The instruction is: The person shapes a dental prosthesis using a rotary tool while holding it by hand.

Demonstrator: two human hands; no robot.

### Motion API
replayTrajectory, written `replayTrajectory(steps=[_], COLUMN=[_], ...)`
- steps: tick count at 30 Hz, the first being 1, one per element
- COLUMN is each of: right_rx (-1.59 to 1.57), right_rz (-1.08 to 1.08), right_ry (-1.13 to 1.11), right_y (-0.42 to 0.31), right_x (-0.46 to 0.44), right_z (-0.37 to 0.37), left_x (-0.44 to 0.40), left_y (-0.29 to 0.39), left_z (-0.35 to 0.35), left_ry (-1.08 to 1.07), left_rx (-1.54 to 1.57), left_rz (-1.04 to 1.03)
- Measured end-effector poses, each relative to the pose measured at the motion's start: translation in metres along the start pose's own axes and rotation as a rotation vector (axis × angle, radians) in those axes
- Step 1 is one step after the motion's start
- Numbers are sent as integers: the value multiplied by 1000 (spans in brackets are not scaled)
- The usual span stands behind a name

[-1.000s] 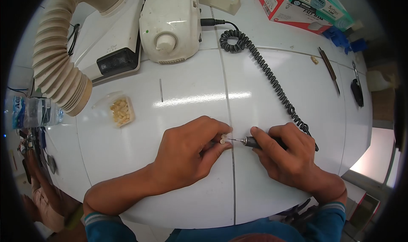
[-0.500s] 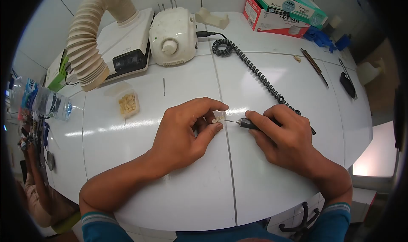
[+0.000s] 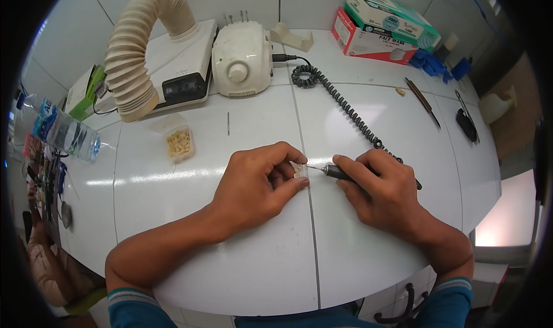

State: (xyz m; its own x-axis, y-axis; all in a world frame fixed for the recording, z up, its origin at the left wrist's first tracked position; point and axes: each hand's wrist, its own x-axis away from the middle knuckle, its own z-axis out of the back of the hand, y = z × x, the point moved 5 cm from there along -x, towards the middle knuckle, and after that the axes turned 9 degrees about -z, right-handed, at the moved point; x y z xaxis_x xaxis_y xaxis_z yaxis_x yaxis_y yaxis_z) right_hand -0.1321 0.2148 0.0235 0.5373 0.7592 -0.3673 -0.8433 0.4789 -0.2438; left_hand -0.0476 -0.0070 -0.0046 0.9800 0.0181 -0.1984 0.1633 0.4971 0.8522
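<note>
Between the fingertips and thumb of my left hand (image 3: 253, 181) is a small pale, tooth-like piece (image 3: 298, 171), partly hidden by the fingers. My right hand (image 3: 386, 187) grips a dark rotary handpiece (image 3: 334, 171) like a pen. Its thin metal bur (image 3: 315, 168) points left, with the tip close to the piece; whether they touch I cannot tell. A coiled black cord (image 3: 345, 109) runs from the handpiece to a cream control unit (image 3: 241, 60) with a round knob.
Left of centre, a small clear tub (image 3: 193, 150) holds several yellowish pieces, near a thin metal rod (image 3: 228, 124). Behind stand a ribbed hose (image 3: 129, 57) and mask boxes (image 3: 377, 37). A brown-handled tool (image 3: 423, 102) lies right; a water bottle (image 3: 69, 133) and another person (image 3: 49, 264) are left.
The view has tilted, so everything sits slightly lower. My left thumb has shifted down and the small piece is turned in the fingers. My right hand keeps its hold on the handpiece.
</note>
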Motion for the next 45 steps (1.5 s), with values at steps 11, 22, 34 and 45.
replayTrajectory(steps=[11,22,34,45], right_rx=[-6,8,7,26], right_rz=[29,43,46,46], right_ry=[-27,-30,-30,-24], right_y=[-2,-4,-4,-3], right_x=[0,0,0,1], right_z=[0,-1,-3,-4], left_x=[0,0,0,0], left_y=[3,4,2,4], left_z=[-2,-3,-2,-3], left_ry=[8,-25,-9,-21], left_rx=[-55,-52,-8,-44], left_rz=[-100,-103,-21,-42])
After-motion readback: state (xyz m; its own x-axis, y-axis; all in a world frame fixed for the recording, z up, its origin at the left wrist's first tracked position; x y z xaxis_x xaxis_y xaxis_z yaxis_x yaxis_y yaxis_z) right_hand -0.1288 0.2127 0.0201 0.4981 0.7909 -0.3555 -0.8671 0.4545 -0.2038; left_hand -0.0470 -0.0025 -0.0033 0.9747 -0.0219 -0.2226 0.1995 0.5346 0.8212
